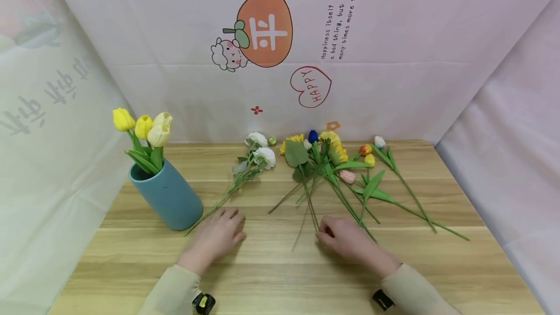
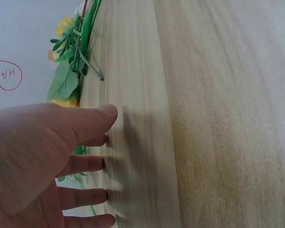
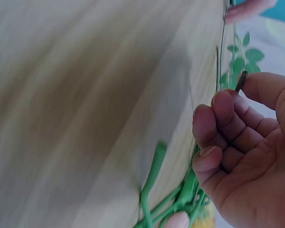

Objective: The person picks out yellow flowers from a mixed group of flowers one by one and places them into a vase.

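My right hand pinches the lower end of a thin brownish stem between thumb and forefinger. In the right wrist view the cut stem tip pokes out from the pinch. That stem runs up to a broad green leaf in front of a yellow flower. My left hand lies low over the table with its fingers loosely spread, holding nothing. Beside it passes the stem of the white flowers. Left of that hand, a blue vase holds yellow and cream tulips.
Right of centre lies a pile of artificial flowers, with a blue bud, a pink tulip and a yellow tulip. A white tulip lies at the far right. Printed cloth hangs behind the wooden table.
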Motion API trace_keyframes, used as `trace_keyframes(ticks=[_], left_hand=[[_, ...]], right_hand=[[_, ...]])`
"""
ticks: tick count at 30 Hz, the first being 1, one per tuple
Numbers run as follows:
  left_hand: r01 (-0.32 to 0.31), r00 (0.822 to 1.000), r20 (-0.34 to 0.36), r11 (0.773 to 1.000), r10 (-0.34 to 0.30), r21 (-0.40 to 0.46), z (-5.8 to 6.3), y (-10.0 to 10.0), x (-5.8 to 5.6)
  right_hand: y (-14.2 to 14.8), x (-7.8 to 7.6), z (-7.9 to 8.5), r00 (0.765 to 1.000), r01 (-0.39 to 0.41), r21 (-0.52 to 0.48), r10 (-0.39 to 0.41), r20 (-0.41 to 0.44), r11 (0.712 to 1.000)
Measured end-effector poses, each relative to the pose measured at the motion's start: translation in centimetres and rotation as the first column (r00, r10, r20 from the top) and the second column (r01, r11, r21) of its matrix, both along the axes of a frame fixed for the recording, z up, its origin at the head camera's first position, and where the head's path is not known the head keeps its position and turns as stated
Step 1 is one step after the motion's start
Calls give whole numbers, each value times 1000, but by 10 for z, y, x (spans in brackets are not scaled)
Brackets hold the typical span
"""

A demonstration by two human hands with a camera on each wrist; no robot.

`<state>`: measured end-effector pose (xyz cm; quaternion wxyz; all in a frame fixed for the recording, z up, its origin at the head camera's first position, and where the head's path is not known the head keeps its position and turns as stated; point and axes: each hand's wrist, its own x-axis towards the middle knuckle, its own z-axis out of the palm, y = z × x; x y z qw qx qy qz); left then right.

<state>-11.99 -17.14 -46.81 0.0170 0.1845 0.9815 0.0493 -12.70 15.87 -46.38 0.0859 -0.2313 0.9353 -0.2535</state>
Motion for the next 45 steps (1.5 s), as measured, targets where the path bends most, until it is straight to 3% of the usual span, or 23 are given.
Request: trace_keyframes(ticks=[10, 17, 25, 31, 34, 36, 40, 45], left_hand=[[2, 1000, 13, 1000, -2, -2, 0, 0, 0], [12, 1000, 10, 1000, -12, 0, 1, 5, 0], [99, 991, -92, 994, -94, 55, -1, 23, -2], [170, 981, -105, 983, -162, 74, 1, 44, -4], [212, 974, -96, 975, -206, 59, 2, 57, -5], [245, 966, -95, 969, -240, 35, 2, 66, -4], [320, 941, -110, 947, -319, -15, -3, 84, -1], [422, 896, -137, 906, -423, -41, -7, 104, 4]], right_hand=[[-18, 5, -8, 996, -80, 29, 81, -29, 996], [-14, 7, -16, 964, -176, 78, 187, -187, 981], [-2, 0, -14, 951, -77, 159, 120, -284, 984], [20, -10, -4, 894, -13, 199, 101, -436, 980], [34, -15, -1, 879, 10, 217, 94, -468, 976], [42, -17, -1, 884, 25, 232, 87, -460, 972], [51, -16, -3, 920, 41, 276, 72, -386, 960], [55, -12, -9, 962, 58, 351, 41, -270, 935]])
